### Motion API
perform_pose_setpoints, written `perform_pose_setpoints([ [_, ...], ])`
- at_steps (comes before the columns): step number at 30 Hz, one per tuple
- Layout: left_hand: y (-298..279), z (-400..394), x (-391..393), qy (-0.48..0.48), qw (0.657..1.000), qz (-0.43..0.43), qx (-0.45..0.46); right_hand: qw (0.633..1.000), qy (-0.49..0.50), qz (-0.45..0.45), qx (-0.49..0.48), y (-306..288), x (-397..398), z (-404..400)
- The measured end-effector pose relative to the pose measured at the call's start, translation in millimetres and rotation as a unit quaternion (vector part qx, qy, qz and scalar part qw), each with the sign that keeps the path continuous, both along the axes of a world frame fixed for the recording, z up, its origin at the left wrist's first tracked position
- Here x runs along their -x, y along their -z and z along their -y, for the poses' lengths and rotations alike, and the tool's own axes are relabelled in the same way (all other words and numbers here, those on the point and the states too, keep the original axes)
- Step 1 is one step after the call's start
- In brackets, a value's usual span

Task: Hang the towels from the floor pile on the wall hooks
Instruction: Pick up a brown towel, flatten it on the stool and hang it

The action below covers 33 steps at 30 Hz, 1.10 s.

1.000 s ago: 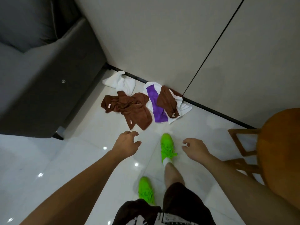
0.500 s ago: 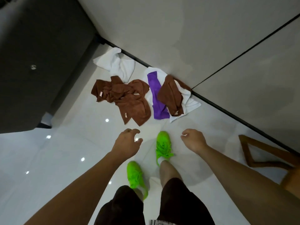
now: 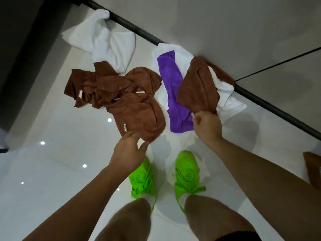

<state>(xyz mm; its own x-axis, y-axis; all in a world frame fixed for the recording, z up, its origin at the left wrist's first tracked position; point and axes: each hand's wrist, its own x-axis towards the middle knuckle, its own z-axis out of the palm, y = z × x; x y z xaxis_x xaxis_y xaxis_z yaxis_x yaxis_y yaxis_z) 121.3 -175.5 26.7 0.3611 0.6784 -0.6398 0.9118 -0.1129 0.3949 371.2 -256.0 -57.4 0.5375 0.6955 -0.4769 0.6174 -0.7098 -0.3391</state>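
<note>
Inspector: Checking hands first. Where is the left hand (image 3: 127, 150)?

Recorder: Over the floor (image 3: 52, 171), its fingers (image 3: 129, 136) loosely spread, thumb apart, holding nothing. The near edge of the large brown towel (image 3: 139, 113) lies just past its fingertips; contact cannot be confirmed.

Inspector: And the right hand (image 3: 207, 126)?

Recorder: Its fingers are curled, at the lower corner of the smaller brown towel (image 3: 198, 87). Whether they pinch the cloth, I cannot tell.

Inspector: Surroundings?

Recorder: A purple towel (image 3: 173, 94) lies just left of those fingers, on a white towel (image 3: 229, 101) against the wall (image 3: 225, 28). Another white towel (image 3: 104, 40) lies well beyond the left fingers. Green shoes (image 3: 185, 171) stand nearest the wrists.
</note>
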Motion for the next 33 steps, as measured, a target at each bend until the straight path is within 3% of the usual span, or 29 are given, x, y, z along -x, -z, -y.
perform_pose_setpoints([
  [9,105.3,-18.8,26.7,-0.030,0.999,-0.031,0.004,0.996,-0.042,0.076,-0.014,109.3,-6.8,-45.8],
  [14,115.5,-18.1,31.5,-0.052,0.997,-0.048,0.024,0.995,-0.028,0.088,-0.039,121.4,-6.6,-47.4],
  [17,102.1,-15.3,28.8,-0.052,0.997,-0.043,0.035,0.998,0.023,0.041,-0.052,108.1,-1.3,-45.7],
  [24,13.1,-7.5,5.9,-0.032,0.998,-0.019,0.049,0.980,0.142,-0.141,-0.004,12.7,41.7,-25.5],
  [33,-190.3,-14.9,-47.4,0.051,0.998,0.028,-0.002,0.946,0.187,-0.260,-0.049,-219.6,40.8,-20.2],
])
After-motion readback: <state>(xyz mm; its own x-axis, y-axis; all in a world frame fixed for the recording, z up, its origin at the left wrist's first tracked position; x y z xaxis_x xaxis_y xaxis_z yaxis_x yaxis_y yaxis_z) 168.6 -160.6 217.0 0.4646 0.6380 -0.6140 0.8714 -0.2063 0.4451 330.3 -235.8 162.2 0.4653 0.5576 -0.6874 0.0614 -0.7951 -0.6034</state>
